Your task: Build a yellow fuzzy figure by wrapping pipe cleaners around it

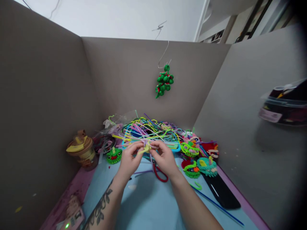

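Observation:
Above the blue work surface, my left hand (129, 157) and my right hand (166, 157) meet at a small yellow and purple pipe-cleaner piece (147, 147). Thumb and fingers of each hand pinch it from opposite sides. A purple stem hangs below the piece. Its exact shape is partly covered by my fingertips. Just under my right hand lie scissors with red handles (161, 176), their blades partly hidden. Behind my hands, a blue tray (177, 149) is heaped with loose pipe cleaners (153, 127) in many colours.
A green fuzzy figure (114, 156) and a lidded cup (83, 151) stand at left. Several fuzzy figures (207, 166) crowd the right, near a black flat object (222, 190) and a blue stem (220, 204). Green leafy decoration (165, 81) hangs on the back panel.

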A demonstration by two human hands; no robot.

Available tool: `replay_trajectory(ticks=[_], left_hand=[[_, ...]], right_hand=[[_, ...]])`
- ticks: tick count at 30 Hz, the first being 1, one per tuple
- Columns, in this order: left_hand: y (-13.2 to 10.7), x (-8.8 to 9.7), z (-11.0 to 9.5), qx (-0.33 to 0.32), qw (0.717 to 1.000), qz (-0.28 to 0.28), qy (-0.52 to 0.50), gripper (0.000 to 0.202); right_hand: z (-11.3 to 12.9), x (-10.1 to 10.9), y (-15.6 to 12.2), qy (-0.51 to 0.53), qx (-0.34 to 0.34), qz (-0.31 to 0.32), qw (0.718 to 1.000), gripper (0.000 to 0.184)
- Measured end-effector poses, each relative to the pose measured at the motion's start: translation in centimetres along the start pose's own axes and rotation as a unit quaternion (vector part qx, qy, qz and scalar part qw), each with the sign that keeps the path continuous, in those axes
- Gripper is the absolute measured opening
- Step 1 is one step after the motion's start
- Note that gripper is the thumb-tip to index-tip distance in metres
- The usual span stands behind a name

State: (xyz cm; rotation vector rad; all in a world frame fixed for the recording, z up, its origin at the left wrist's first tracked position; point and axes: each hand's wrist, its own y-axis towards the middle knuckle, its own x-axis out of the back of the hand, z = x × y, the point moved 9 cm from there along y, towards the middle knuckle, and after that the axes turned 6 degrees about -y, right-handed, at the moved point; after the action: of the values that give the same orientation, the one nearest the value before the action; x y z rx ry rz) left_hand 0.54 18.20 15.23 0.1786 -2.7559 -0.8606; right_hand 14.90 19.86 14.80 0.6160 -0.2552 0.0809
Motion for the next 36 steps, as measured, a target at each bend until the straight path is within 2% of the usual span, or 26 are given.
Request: replay_trajectory(ticks=[3, 7, 17, 21, 26, 28, 31, 33, 36], left_hand=[[-0.2, 0.0, -1.2, -0.060, 0.996, 0.000, 0.073, 0.015], [-0.1, 0.4, -2.0, -0.099, 0.989, -0.005, 0.113, 0.010], [0.2, -0.4, -2.1, -0.108, 0.990, 0.080, 0.037, 0.013], [-0.2, -0.5, -2.4, -0.129, 0.988, 0.079, 0.029, 0.016], [0.0, -0.2, -1.8, -0.104, 0.994, 0.038, 0.023, 0.015], [0.0, 0.1, -1.7, -0.098, 0.995, 0.020, 0.023, 0.013], [0.1, 0.6, -1.8, -0.089, 0.995, -0.011, 0.036, 0.008], [0.0, 1.0, -1.9, -0.084, 0.996, -0.030, 0.032, 0.015], [-0.1, 0.5, -1.7, -0.072, 0.997, -0.011, -0.017, 0.009]], right_hand=[[0.1, 0.1, 0.0, -0.009, 0.006, -0.005, 1.000, 0.010], [0.4, 0.1, 0.0, -0.018, 0.012, 0.002, 1.000, 0.011], [0.7, 0.0, 0.0, -0.001, 0.027, 0.051, 0.998, 0.006], [1.3, -0.3, -0.1, 0.000, 0.044, 0.068, 0.997, 0.006], [1.7, -0.7, -0.2, -0.021, 0.071, 0.091, 0.993, 0.016], [1.2, -0.5, -0.1, -0.028, 0.052, 0.080, 0.995, 0.016], [0.4, 0.2, 0.1, -0.027, 0.020, 0.027, 0.999, 0.010], [0.2, 0.7, 0.2, -0.032, 0.012, -0.002, 0.999, 0.008], [0.1, 0.9, 0.3, -0.036, 0.009, -0.013, 0.999, 0.008]])
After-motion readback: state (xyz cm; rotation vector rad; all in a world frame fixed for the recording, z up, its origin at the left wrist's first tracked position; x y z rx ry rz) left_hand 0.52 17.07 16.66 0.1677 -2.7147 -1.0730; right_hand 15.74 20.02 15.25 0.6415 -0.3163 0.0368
